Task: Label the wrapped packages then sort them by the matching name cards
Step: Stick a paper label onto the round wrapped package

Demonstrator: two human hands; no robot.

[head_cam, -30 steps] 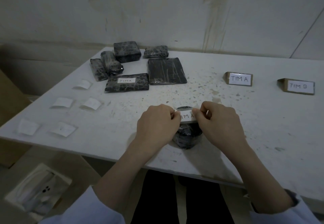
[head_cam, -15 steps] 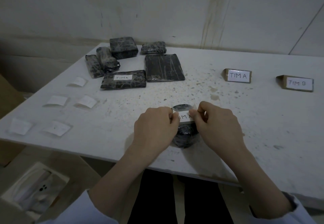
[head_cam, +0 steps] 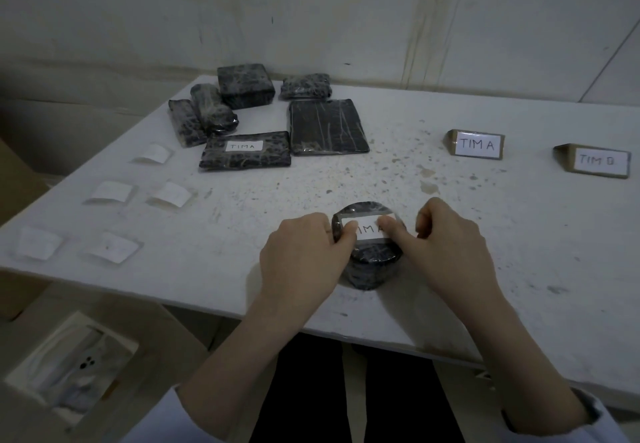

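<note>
A round black wrapped package (head_cam: 372, 266) stands near the table's front edge. A white label (head_cam: 369, 229) reading "TIM A" lies flat across its top. My left hand (head_cam: 304, 255) grips the package's left side with its thumb on the label's left end. From the right, my right hand (head_cam: 446, 245) presses its thumb on the label's right end, fingers curled. A flat package labelled "TIM A" (head_cam: 244, 150) lies at the back left among several unlabelled black packages (head_cam: 327, 127). Name cards "TIM A" (head_cam: 476, 144) and "TIM B" (head_cam: 595, 160) stand at the right.
Several loose white label slips (head_cam: 110, 191) lie along the left side of the white table (head_cam: 519, 269). An open cardboard box (head_cam: 69, 363) sits on the floor at lower left. A wall runs close behind the table.
The label, held by its ends just above the round package, now lies flat on its top. Both thumbs have moved onto it.
</note>
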